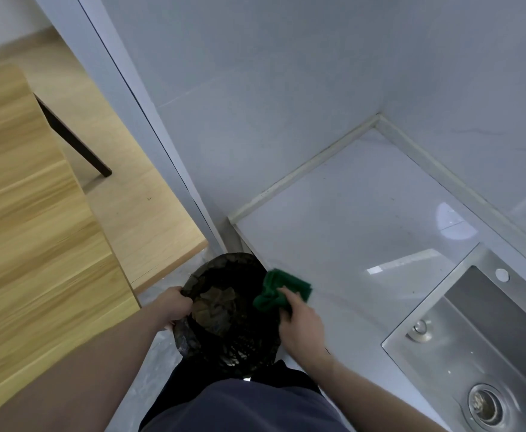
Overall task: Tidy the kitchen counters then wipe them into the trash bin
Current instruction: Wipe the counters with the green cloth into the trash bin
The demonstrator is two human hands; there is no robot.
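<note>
The green cloth (282, 289) sits at the counter (364, 213) edge, low in the middle, right beside the bin (224, 310) on its left. The right hand (300, 322) grips the cloth. The left hand (174, 305) holds the bin's rim. The sink (474, 338) is lower right.

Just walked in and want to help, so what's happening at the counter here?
A person is wiping the counter. The right hand grips a green cloth at the counter's edge, over a black-lined trash bin that the left hand holds by its rim. The sink lies to the right.
</note>
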